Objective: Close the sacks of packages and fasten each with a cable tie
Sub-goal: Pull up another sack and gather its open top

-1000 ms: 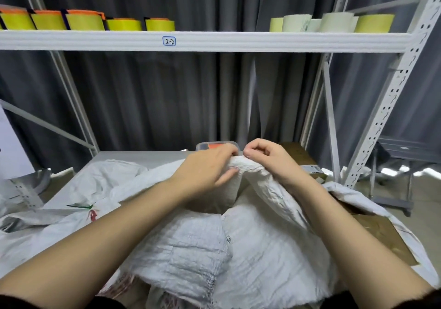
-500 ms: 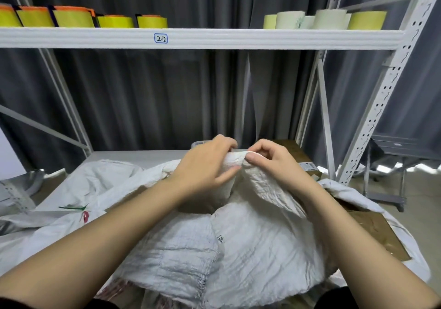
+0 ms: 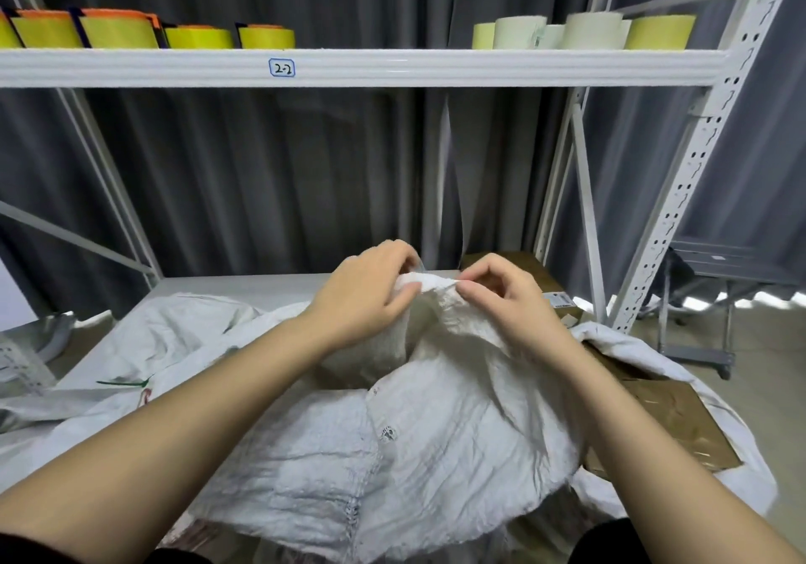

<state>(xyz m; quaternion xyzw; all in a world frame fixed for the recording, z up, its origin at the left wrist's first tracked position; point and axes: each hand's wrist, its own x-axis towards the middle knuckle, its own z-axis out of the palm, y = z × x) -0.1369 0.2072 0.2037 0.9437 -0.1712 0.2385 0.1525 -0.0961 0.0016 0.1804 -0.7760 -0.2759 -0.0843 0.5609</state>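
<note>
The sack [image 3: 436, 432] is seen directly below and between both hands, its white woven cloth drawn up into a gathered mouth at the fingertips. The left hand [image 3: 366, 297] is curled round the bunched cloth from the left, thumb pressed against the near side of the gather. The right hand [image 3: 506, 302] is pinched on the same gather from the right, thumb and forefinger closed on the cloth edge, the other fingers bent. The two hands are nearly touching across the gathered top.

A second sack [image 3: 174, 337] is noted lying flat to the left of the left hand, with a green mark [image 3: 124, 383] on it; what that mark is cannot be told. Brown cardboard [image 3: 667, 419] is seen to the right of the right forearm, partly wrapped in more white cloth. Another brown box [image 3: 530, 265] is noted just beyond the right hand.

Above and beyond the hands a white shelf [image 3: 392, 67] is recorded, bearing a label reading "2-2" [image 3: 282, 68]. Yellow rolls [image 3: 196, 36] are set above the left hand, pale rolls [image 3: 580, 31] above the right. A grey curtain [image 3: 270, 171] is hung behind.
</note>
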